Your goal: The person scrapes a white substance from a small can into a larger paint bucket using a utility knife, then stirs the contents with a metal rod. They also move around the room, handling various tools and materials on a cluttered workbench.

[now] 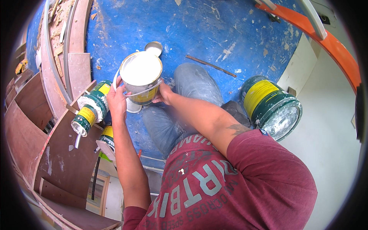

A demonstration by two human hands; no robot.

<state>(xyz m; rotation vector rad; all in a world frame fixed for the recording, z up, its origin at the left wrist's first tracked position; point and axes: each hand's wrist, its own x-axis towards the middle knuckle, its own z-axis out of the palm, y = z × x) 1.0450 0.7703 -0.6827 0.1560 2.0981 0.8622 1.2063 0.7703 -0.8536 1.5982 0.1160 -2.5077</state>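
Note:
A paint can [142, 95] with a yellow label band and a wire handle is between my two hands, tilted a little over the floor. Its round top shows bright white, too glaring for me to tell surface from depth. My left hand [117, 99] grips the near left side, fingers by the rim and handle. On the lower right side, my right hand [164, 93] is closed against the wall of the can. Just beyond the can lies a small round metal lid or tin [154, 48]. A white disc [133, 107] shows partly under it.
A large green bucket [264, 101] with a yellow band stands right of my knees. Smaller green and yellow cans [91, 109] sit at left beside brown wooden panels [61, 161]. A thin stick [211, 66] lies on the blue, paint-spattered floor [184, 34]. An orange beam [326, 38] crosses upper right.

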